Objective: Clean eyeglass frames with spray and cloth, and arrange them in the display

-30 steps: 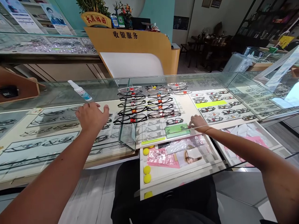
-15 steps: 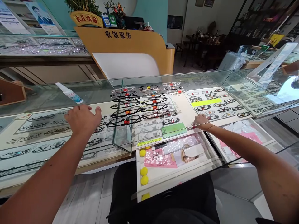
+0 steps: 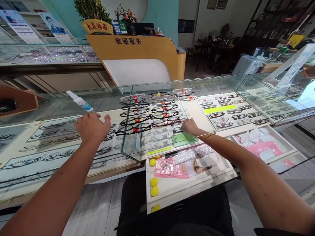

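Observation:
My left hand (image 3: pixel 93 127) is over the glass counter, fingers spread and thumb apart, holding nothing. Just beyond its fingertips a white spray bottle (image 3: pixel 80 101) with a blue label lies on the glass. My right hand (image 3: pixel 190 127) has its fingers closed at the right end of a small pair of eyeglasses (image 3: pixel 177 130), partly hiding it. Below that pair lies a green cloth (image 3: pixel 183 140). Between my hands stand two columns of eyeglasses, among them a black-framed pair (image 3: pixel 134 128) with a red tag at the front.
A pulled-out drawer (image 3: pixel 192 193) over my lap holds pink packets (image 3: pixel 167 167), plastic bags and yellow round pieces (image 3: pixel 154 191). Another drawer with pink packets (image 3: pixel 265 149) is at right. More eyeglasses (image 3: pixel 236 111) show in the case. A wooden cash desk (image 3: pixel 147 46) stands beyond.
My right hand has moved left from beside the green cloth to the small pair of eyeglasses. My left hand stays by the spray bottle. The view has shifted slightly.

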`<control>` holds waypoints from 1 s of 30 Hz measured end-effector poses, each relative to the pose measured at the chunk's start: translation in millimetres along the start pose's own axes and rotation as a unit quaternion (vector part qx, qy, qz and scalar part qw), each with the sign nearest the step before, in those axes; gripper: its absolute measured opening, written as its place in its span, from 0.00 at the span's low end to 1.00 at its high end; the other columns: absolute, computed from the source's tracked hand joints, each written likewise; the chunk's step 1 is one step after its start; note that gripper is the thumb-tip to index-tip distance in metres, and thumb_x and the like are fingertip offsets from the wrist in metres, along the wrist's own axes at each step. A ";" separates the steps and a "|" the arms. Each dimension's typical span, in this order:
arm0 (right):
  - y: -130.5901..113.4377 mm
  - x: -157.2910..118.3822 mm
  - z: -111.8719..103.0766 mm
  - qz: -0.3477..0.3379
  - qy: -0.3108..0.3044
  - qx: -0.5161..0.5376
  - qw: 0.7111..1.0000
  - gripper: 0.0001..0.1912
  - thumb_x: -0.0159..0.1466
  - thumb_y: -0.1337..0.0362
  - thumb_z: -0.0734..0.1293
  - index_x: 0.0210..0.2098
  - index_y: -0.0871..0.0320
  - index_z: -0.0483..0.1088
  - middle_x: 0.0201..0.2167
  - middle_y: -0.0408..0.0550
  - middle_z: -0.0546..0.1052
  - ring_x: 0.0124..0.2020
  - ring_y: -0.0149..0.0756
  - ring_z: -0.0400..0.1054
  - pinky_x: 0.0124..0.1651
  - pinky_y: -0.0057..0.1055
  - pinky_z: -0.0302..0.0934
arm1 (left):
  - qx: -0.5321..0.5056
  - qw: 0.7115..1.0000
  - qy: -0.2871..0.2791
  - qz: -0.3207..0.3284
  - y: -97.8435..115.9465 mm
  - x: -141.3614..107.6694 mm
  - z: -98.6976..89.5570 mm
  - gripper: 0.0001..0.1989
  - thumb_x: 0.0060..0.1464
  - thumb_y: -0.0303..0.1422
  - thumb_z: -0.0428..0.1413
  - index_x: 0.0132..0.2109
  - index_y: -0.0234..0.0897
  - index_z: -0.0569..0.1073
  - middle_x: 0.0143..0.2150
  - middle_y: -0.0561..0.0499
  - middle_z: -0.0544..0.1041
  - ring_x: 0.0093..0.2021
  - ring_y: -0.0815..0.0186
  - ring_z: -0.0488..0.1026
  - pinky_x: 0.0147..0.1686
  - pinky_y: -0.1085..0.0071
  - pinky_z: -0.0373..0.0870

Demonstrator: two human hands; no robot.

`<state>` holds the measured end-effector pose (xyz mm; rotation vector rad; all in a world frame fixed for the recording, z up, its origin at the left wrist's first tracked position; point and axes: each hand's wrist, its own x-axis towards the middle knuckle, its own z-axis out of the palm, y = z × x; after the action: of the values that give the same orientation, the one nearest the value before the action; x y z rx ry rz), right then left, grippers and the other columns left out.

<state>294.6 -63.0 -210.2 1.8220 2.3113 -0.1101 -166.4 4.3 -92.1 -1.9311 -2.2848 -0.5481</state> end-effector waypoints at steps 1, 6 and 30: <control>-2.0 4.0 0.1 -0.001 -0.004 -0.006 1.000 0.15 0.77 0.55 0.69 0.55 0.56 0.83 0.58 0.57 0.81 0.62 0.51 0.73 0.65 0.49 0.64 | -0.004 1.000 0.003 0.003 -0.7 0.2 0.9 0.32 0.67 0.50 0.46 0.58 0.26 0.77 0.63 0.20 0.76 0.69 0.27 0.69 0.69 0.34 0.63; 15.1 6.6 0.5 -0.003 -0.023 -0.041 0.999 0.20 0.75 0.53 0.73 0.61 0.58 0.77 0.63 0.55 0.79 0.62 0.49 0.76 0.66 0.55 0.72 | 0.001 1.000 -0.002 0.001 0.2 1.3 0.8 0.33 0.66 0.51 0.45 0.59 0.26 0.76 0.63 0.20 0.76 0.69 0.27 0.69 0.68 0.33 0.63; 126.5 -51.5 14.8 0.010 -0.042 -0.096 0.994 0.09 0.71 0.69 0.69 0.41 0.63 0.84 0.47 0.64 0.85 0.53 0.52 0.75 0.62 0.46 0.59 | 0.013 1.000 -0.017 -0.010 3.4 3.0 -2.2 0.37 0.65 0.53 0.43 0.61 0.25 0.76 0.65 0.21 0.75 0.68 0.28 0.68 0.69 0.34 0.63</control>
<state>430.2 -84.5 -206.5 1.7112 2.1652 0.0363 -164.0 6.8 -88.5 -1.9238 -2.3213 -0.4887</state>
